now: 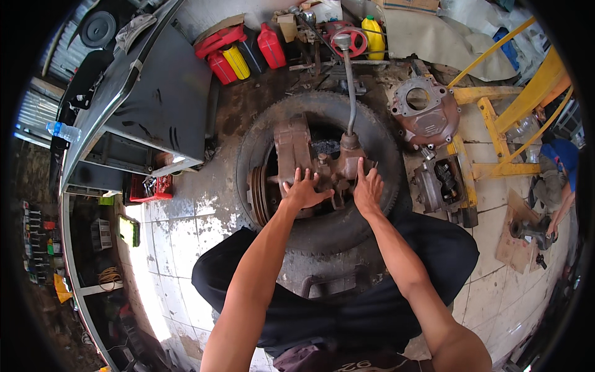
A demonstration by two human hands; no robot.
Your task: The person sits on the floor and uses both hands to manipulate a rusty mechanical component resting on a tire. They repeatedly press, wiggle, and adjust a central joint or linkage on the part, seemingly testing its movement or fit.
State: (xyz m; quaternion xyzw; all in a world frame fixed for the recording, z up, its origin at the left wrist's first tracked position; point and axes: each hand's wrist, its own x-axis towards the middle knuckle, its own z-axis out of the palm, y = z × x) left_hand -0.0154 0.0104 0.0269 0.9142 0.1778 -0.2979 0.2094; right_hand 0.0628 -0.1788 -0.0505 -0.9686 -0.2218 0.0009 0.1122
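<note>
A rusty brown gearbox housing (pixel 292 146) rests across a large black tyre (pixel 257 133) lying flat in front of me. A long gear lever (pixel 353 93) with a worn knob rises from its right part. Near the housing's front edge, my left hand (pixel 304 191) is spread with the fingers apart. On the right side, near the base of the lever, my right hand (pixel 368 189) has its fingers stretched forward. Neither hand holds anything. The palms hide part of the metal, so I cannot tell how firmly they touch it. A grooved drum (pixel 259 192) forms the left end.
On the right lie a bell housing (pixel 427 111) and an opened gear case (pixel 440 180), beside a yellow metal frame (pixel 489 124). A co-worker's hand (pixel 553 224) is at a metal part (pixel 527 229) on cardboard. Left stands a grey workbench (pixel 155 80); red jerrycans (pixel 270 46) stand behind.
</note>
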